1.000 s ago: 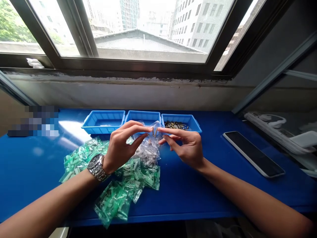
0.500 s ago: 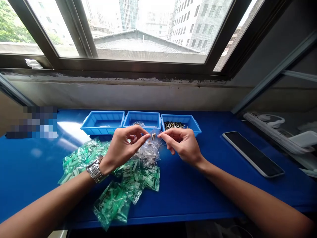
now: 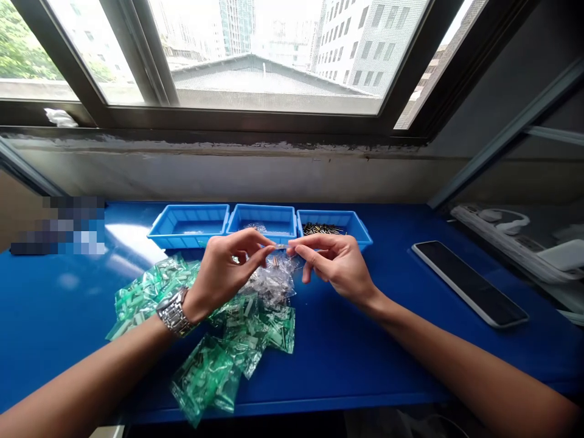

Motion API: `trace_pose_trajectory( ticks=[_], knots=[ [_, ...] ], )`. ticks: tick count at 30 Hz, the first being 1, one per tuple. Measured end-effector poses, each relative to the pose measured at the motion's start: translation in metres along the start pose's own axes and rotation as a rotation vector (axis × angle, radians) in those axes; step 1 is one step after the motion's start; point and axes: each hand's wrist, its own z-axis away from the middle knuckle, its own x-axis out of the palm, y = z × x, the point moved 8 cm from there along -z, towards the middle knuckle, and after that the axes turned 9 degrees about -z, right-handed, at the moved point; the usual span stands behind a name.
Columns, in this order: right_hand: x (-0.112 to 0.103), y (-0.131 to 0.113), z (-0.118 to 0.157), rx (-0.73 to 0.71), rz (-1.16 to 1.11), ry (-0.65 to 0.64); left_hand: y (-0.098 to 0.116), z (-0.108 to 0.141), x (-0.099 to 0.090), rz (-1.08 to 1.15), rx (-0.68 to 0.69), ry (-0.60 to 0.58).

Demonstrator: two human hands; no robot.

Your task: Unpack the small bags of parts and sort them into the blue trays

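- Fingers [image 3: 249,238] on the left hand [image 3: 227,266] and the right hand [image 3: 336,264] are pinching, thumb against pointer finger, with the tips almost meeting. They seem to hold the thin top edge of a clear plastic bag [image 3: 272,281], but it is too small to be sure.
- That bag hangs just above the counter [image 3: 374,359], between the hands, with a small brass pin [image 3: 274,261] showing inside.
- Three blue trays stand in a row past the hands. The right tray [image 3: 358,231] holds a heap of brass pins [image 3: 323,229].
- Green plastic bags [image 3: 205,377] lie in a pile under the left wrist.
- Thin plastic is slippery, so a finger could slip and the pin could drop out and roll away.
- Pulling too hard could rip the bag.
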Motion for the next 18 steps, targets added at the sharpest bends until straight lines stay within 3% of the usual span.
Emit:
trace_pose_trajectory(
  ticks=[3,6,14,18],
  knots=[
    [-0.001,-0.002,0.001,-0.034,0.019,0.031,0.010,0.002,-0.007,-0.103,0.140,0.096],
    [0.000,-0.006,0.003,-0.083,0.030,0.036,0.014,0.003,-0.011,-0.128,0.193,0.146],
    [-0.002,-0.008,0.004,-0.105,0.047,0.035,0.015,0.000,-0.009,-0.128,0.224,0.119],
    [-0.002,-0.003,0.003,-0.054,0.070,0.023,0.012,-0.002,-0.007,-0.093,0.144,0.081]
  ],
)
